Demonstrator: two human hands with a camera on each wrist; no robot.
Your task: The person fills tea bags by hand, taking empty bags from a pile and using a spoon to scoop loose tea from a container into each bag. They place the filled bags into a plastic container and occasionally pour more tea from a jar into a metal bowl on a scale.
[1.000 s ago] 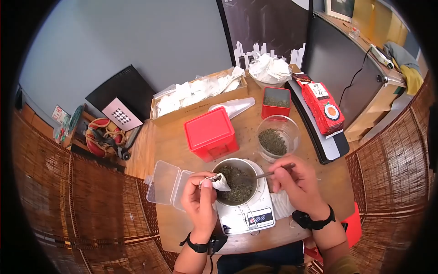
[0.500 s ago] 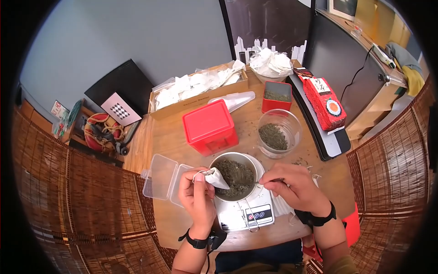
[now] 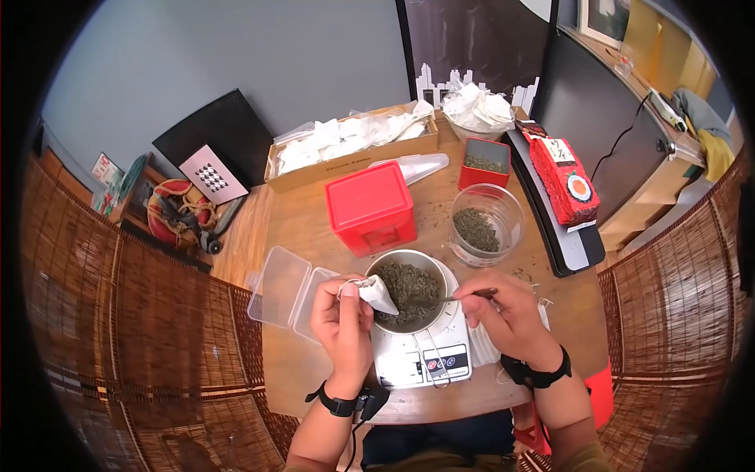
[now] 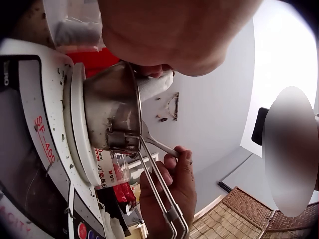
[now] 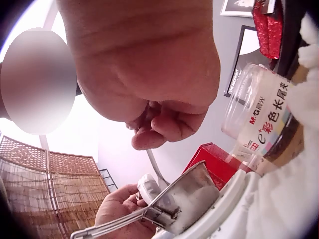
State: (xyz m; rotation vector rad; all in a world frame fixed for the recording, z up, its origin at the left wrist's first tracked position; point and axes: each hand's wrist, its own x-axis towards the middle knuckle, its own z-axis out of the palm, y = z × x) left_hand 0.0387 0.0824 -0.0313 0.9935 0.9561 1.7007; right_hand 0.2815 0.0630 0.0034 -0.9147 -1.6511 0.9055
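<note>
A small white cloth tea bag (image 3: 381,296) is pinched at its string end between the thumb and fingers of my left hand (image 3: 341,329). It slants down over the left rim of a metal cup (image 3: 399,330) that holds dark dried leaves (image 3: 409,282). From the right, my right hand (image 3: 507,317) grips a metal spoon (image 3: 450,299) by its handle, with the bowl end down among the leaves. The cup stands on a white kitchen scale (image 3: 388,368), and its wire handles (image 4: 157,181) stick out toward the person.
A red lidded tin (image 3: 370,206) stands behind the cup. Right of it are a clear tub (image 3: 511,224) part-filled with leaves and an open red tin (image 3: 484,175). A clear hinged box (image 3: 285,285) lies left. White bags fill a cardboard box (image 3: 358,159) at the back.
My right hand first drew toward the cup, and the spoon's handle now lies lower and flatter across the rim. The tea bag has tipped from nearly sideways to pointing down into the cup.
</note>
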